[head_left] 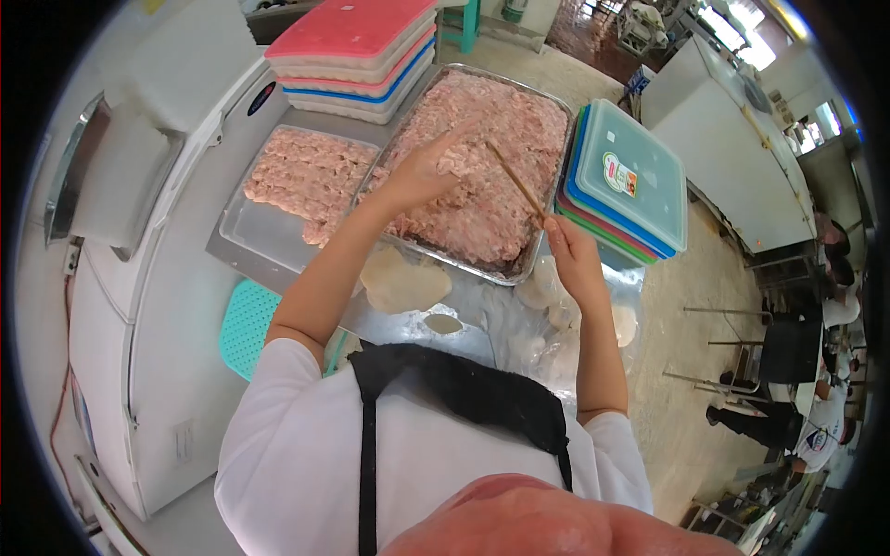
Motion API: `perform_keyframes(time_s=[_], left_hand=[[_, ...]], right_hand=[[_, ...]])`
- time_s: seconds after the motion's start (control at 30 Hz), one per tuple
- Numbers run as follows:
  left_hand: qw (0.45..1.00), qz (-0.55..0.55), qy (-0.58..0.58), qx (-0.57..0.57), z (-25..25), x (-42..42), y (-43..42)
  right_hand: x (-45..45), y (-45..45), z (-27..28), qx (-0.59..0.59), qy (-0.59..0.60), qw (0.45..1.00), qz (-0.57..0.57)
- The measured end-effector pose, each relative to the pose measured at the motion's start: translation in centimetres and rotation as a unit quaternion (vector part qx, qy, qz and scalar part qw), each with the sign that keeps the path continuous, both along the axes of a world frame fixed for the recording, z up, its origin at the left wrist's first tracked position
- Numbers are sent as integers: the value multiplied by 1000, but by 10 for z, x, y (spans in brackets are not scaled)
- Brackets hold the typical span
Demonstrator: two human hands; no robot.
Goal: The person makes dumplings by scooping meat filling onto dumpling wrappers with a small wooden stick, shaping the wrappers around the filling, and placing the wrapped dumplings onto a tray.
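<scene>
A large metal tray (pixel 547 250) is heaped with pale pink ground meat (pixel 510 102). My left hand (pixel 431 171) is over the middle of the meat, fingers stretched out; whether they press into it is hard to tell. In my right hand (pixel 575 255), at the tray's right corner, is a thin wooden stick (pixel 517 181) whose tip points at the meat. To the left, a shallow clear tray (pixel 250 227) holds rows of small meat portions (pixel 311 171). Near my body lie a flat round dough wrapper (pixel 405 280) and more pale rounds (pixel 623 324) among clear plastic.
Stacked lidded containers with a red top lid (pixel 348 32) stand at the back left. Another stack of coloured lids (pixel 630 176) sits right of the metal tray. A turquoise stool (pixel 248 324) and a white freezer (pixel 176 371) are at left. Other people (pixel 816 431) work far right.
</scene>
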State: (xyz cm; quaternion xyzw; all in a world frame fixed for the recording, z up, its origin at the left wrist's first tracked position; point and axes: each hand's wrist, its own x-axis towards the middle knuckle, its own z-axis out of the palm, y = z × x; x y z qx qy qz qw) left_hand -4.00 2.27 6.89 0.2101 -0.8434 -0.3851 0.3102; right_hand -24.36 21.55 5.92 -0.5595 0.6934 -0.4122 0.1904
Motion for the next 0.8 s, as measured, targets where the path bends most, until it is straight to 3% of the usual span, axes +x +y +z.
perform_keyframes(time_s=[0.1,0.23,0.3,0.53,0.6,0.67,0.8], left_hand=[[999,-18,-20,-21,4,1,4],[992,-36,-117,10,13,0,10],[996,-35,-74,-26,6,1,6],[996,-68,-56,32,1,10,2],[997,-55,-41,-27,-59,1,-23],[996,-65,-38,-53,-73,-2,-33],[993,-106,-53,-18,-18,13,-12]], right_hand=[[-7,0,-29,109,-91,990,16],[2,-6,-34,91,-193,975,54],[5,-5,-24,95,-231,967,54],[16,6,-6,41,-91,994,38],[17,10,-10,-2,-48,998,49],[24,11,-7,-25,-22,998,52],[36,11,-2,24,-90,996,7]])
